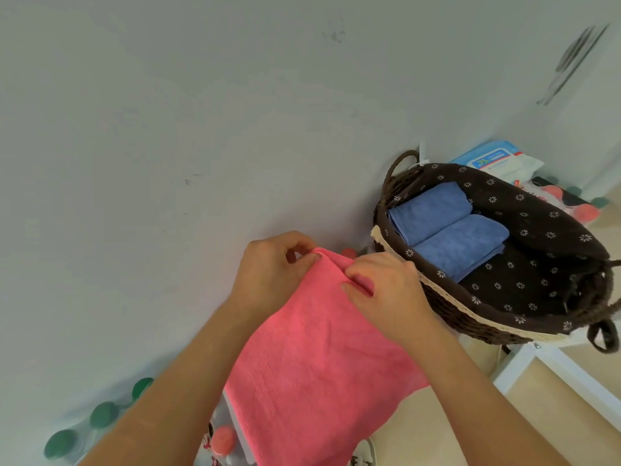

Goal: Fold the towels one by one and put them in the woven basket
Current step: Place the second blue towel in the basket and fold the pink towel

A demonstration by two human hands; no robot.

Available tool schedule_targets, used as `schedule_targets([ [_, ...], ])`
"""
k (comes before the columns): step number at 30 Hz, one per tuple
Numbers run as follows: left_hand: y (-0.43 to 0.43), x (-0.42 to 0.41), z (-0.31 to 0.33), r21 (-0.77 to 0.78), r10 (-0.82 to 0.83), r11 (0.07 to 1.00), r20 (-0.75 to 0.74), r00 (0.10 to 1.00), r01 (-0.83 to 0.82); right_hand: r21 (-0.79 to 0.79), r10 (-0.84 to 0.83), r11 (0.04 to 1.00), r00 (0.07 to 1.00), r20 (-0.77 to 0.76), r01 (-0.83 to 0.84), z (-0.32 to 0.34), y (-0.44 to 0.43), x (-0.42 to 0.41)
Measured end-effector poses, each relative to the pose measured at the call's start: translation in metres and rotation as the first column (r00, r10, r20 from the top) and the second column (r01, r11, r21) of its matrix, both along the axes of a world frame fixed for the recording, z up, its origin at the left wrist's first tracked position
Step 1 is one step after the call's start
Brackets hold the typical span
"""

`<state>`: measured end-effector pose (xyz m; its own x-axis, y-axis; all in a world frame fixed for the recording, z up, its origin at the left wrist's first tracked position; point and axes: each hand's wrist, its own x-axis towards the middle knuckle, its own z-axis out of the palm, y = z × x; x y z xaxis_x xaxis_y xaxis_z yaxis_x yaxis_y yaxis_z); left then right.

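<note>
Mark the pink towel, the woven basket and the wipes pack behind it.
pink towel (312, 358), head view, middle of the hanging cloth.
woven basket (450, 311), head view, woven outer wall under the cream trim.
wipes pack (500, 161), head view, its printed top face.

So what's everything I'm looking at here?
pink towel: one, pink, hanging in the middle, held at its top edge
blue towels: two, blue, folded, side by side in the basket
woven basket: one, dark brown with a flowered lining and cream trim, right of the hands
wipes packet: one, blue and white, behind the basket
green lids: three, green, lower left by the wall; more, blurred, beyond the basket
pink lids: several, pink, one at the bottom edge, others beyond the basket
table frame: one, white, lower right
wall: one, pale grey, behind everything
left hand: one, pinches the towel's top
right hand: one, pinches the towel's top
</note>
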<state>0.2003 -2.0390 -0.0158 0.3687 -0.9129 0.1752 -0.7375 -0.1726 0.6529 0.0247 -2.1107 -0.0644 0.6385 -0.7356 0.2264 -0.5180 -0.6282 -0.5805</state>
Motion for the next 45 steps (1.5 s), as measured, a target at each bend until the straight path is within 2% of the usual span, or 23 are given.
schedule_targets([
  [3,-0.001,0.001,0.003,-0.026,0.02,0.999,-0.022,1.0,-0.021,-0.051,-0.021,0.999,0.998,-0.053,0.019,0.001,0.006,-0.011],
  [9,0.0,0.005,0.011,-0.041,0.035,0.998,-0.028,0.999,-0.036,0.003,0.025,1.0,0.991,-0.128,-0.024,-0.007,0.008,-0.031],
  [20,0.017,0.006,0.024,-0.061,0.15,0.985,-0.14,0.979,-0.159,0.047,0.028,0.998,0.997,0.07,-0.031,0.015,0.013,-0.056],
  [22,0.026,0.008,0.032,-0.079,0.159,0.982,-0.13,0.979,-0.17,0.032,0.062,0.997,0.992,0.106,-0.066,0.02,0.012,-0.057],
  [25,0.042,0.01,0.048,-0.108,0.182,0.976,-0.097,0.979,-0.192,0.004,0.19,0.982,0.981,0.048,-0.19,0.028,0.01,-0.055],
  [29,0.075,0.015,0.071,-0.158,0.216,0.962,-0.054,0.975,-0.222,-0.016,0.35,0.934,0.926,-0.142,-0.356,0.04,0.019,-0.049],
  [34,0.13,0.023,0.094,-0.221,0.265,0.94,-0.011,0.964,-0.261,0.084,0.445,0.893,0.839,-0.312,-0.442,0.06,0.041,-0.037],
  [37,0.174,0.025,0.101,-0.254,0.317,0.917,-0.004,0.948,-0.308,0.06,0.459,0.882,0.824,-0.332,-0.467,0.076,0.061,-0.031],
  [41,0.236,0.025,0.109,-0.315,0.396,0.859,-0.092,0.914,-0.404,-0.033,0.404,0.905,0.881,-0.246,-0.424,0.099,0.09,-0.037],
  [45,0.29,0.019,0.119,-0.345,0.429,0.809,-0.207,0.879,-0.476,0.022,0.329,0.944,0.929,-0.172,-0.33,0.118,0.115,-0.05],
])
